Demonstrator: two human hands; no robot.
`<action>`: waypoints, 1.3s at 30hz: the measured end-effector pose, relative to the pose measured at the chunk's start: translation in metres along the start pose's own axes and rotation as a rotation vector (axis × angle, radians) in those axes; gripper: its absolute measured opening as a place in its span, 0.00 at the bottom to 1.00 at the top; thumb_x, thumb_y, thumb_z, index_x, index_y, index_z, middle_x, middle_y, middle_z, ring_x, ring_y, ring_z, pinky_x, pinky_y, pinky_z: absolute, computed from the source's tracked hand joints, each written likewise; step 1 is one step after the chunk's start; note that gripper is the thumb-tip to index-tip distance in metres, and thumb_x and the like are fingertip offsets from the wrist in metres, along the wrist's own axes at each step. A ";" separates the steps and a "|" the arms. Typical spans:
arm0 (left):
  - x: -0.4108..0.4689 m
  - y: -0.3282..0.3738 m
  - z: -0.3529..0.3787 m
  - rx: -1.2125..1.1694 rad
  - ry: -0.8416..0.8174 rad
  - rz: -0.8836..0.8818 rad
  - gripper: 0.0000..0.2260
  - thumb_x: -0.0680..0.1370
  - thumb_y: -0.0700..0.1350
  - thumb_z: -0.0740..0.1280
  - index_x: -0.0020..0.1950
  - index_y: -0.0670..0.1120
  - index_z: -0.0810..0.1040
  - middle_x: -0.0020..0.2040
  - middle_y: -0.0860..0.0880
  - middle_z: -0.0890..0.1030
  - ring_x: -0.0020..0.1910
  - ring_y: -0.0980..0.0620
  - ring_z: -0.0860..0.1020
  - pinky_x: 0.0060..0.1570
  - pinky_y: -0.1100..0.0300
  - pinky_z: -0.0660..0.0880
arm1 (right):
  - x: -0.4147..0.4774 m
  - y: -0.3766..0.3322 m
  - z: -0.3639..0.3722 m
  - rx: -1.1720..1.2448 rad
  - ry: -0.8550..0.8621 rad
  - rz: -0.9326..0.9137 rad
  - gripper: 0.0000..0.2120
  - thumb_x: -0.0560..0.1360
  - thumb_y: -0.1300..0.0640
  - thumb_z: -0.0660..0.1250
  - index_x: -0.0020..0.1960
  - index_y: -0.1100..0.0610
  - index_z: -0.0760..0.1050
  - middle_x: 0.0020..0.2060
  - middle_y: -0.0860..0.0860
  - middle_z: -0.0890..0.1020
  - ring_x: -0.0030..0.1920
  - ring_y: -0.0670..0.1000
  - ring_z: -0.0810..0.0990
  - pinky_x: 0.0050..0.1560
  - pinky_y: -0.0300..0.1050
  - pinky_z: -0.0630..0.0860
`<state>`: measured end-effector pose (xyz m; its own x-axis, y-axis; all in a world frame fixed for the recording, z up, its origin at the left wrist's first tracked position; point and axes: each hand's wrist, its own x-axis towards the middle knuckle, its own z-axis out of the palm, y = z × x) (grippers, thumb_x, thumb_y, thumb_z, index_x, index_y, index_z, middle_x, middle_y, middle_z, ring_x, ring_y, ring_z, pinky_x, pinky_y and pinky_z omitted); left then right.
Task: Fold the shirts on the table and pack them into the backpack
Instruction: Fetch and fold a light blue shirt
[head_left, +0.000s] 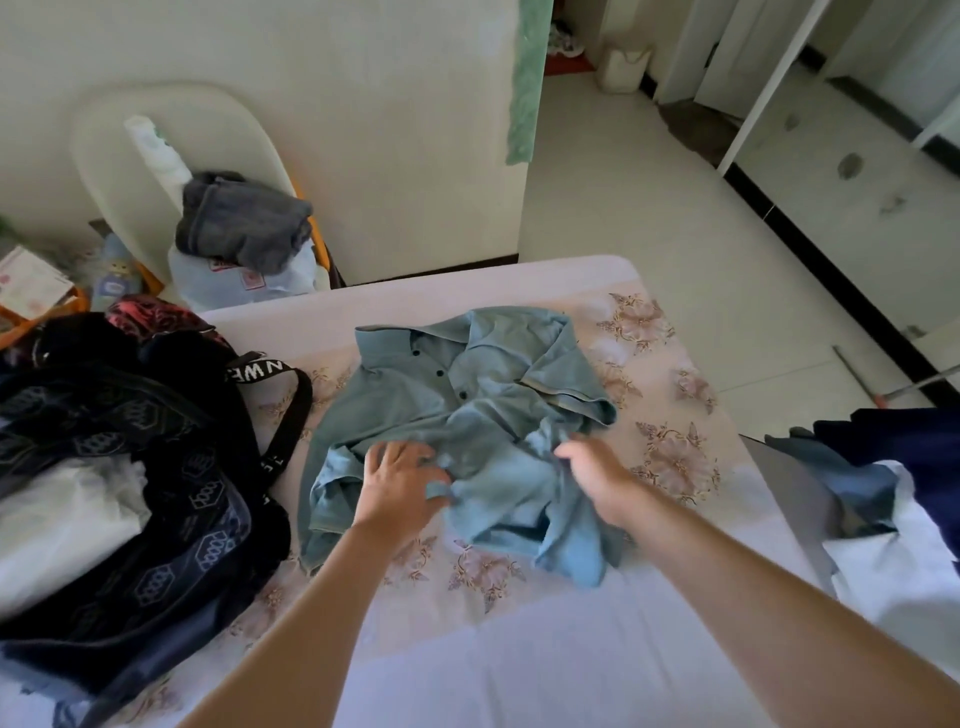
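A light blue polo shirt (467, 410) with dark buttons lies crumpled on the table (675, 364), which has a floral cloth over it; its collar points away from me. My left hand (400, 483) rests on the shirt's lower middle and pinches a fold of its fabric. My right hand (597, 467) grips bunched fabric on the shirt's right side. An open black backpack (171, 483) with a hexagon pattern lies at the left, with white cloth (62, 525) inside it. Its lettered strap (291, 410) curves toward the shirt.
More clothes, dark blue and white (893, 499), are piled at the right edge. Behind the table stands a pale chair (171, 156) with a grey garment (244, 223) and bags on it. The tiled floor and a doorway lie to the right.
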<state>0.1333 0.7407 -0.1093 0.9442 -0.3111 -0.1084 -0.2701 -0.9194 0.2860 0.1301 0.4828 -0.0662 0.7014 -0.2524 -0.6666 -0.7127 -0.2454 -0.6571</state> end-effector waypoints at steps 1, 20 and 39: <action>0.006 0.000 -0.002 -0.080 0.053 -0.002 0.03 0.74 0.55 0.72 0.47 0.60 0.84 0.59 0.58 0.78 0.64 0.51 0.72 0.69 0.53 0.53 | 0.007 -0.010 -0.014 0.043 0.067 -0.001 0.07 0.77 0.62 0.61 0.42 0.58 0.75 0.38 0.55 0.77 0.40 0.53 0.73 0.40 0.46 0.67; 0.030 0.056 0.027 -0.281 -0.236 0.049 0.07 0.81 0.46 0.65 0.53 0.50 0.82 0.56 0.53 0.79 0.59 0.53 0.74 0.64 0.53 0.70 | 0.023 0.072 -0.038 -1.222 -0.271 -0.736 0.50 0.59 0.27 0.65 0.76 0.46 0.58 0.79 0.50 0.54 0.79 0.51 0.53 0.77 0.45 0.46; -0.007 0.049 -0.002 -0.095 -0.492 0.032 0.32 0.67 0.62 0.73 0.70 0.65 0.68 0.75 0.55 0.59 0.75 0.49 0.55 0.75 0.43 0.54 | 0.010 0.052 -0.031 -1.054 -0.221 -0.642 0.31 0.73 0.70 0.59 0.71 0.47 0.73 0.70 0.44 0.74 0.66 0.50 0.74 0.67 0.44 0.69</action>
<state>0.1138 0.6984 -0.0931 0.7286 -0.4362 -0.5282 -0.2572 -0.8888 0.3793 0.1005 0.4390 -0.0961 0.8347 0.3269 -0.4431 0.1737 -0.9199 -0.3515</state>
